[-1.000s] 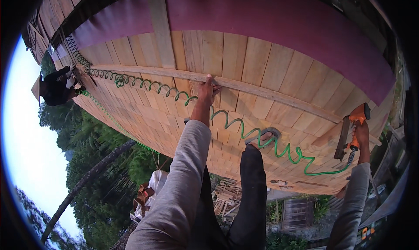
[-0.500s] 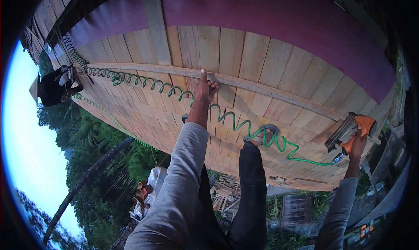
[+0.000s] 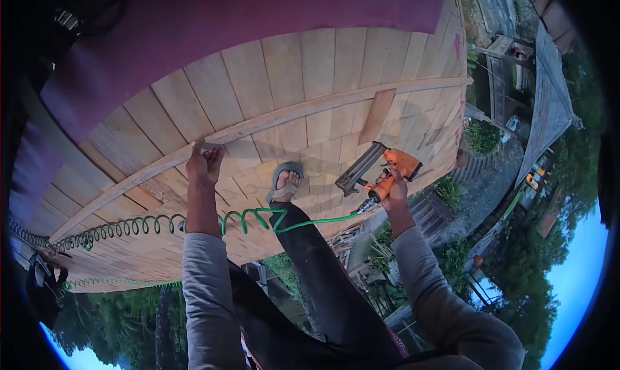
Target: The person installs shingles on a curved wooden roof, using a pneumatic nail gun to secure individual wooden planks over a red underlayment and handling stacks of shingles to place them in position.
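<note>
A long narrow wooden batten (image 3: 297,113) lies across rows of wooden shingles (image 3: 282,62) on a sloping roof. The fingers of my left hand (image 3: 205,165) are closed on the batten's near edge, left of the middle. My right hand (image 3: 395,192) grips the handle of an orange and black nail gun (image 3: 403,163), held above the lower shingles. A green coiled air hose (image 3: 310,224) joins the nail gun's handle end and stretches left over the roof, passing by my left forearm. My sandalled foot (image 3: 286,179) stands on the shingles between my hands.
A dark red sheet (image 3: 258,11) covers the roof above the bare shingles. One loose short board (image 3: 377,116) rests below the batten on the right. Another person (image 3: 44,283) is at the far left. The roof's right edge drops to ground with plants and a grey-roofed structure (image 3: 546,105).
My view has swung to the right, showing the batten's right end and the ground beyond. My left hand remains on the batten, and the nail gun stays in my right hand.
</note>
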Available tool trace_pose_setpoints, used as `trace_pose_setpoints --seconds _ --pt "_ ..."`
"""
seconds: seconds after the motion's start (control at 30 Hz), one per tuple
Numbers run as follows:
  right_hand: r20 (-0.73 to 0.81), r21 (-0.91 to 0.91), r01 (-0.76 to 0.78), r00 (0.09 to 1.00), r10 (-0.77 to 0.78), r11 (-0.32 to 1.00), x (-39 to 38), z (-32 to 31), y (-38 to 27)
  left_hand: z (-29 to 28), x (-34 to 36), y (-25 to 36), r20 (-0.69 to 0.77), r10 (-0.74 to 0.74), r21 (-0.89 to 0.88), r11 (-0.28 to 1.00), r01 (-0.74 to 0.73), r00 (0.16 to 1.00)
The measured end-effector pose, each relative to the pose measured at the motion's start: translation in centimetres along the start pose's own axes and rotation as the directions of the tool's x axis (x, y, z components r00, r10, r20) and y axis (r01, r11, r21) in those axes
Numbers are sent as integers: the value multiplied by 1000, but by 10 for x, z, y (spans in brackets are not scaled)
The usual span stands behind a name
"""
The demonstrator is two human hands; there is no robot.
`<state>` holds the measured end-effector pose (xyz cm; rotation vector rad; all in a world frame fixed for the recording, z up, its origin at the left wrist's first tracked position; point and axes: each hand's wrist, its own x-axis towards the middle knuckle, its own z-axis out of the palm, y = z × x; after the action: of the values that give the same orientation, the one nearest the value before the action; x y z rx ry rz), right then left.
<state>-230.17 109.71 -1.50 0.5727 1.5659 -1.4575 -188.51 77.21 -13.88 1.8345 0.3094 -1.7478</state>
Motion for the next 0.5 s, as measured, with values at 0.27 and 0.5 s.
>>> trace_pose_setpoints --seconds 0.27,0.5 --pt "-223 203 261 951 -215 944 8 25 21 12 14 -4 41 9 54 998 -11 999" --pt "-335 238 199 936 -112 951 71 50 21 5 18 3 43 26 42 999 -28 999"
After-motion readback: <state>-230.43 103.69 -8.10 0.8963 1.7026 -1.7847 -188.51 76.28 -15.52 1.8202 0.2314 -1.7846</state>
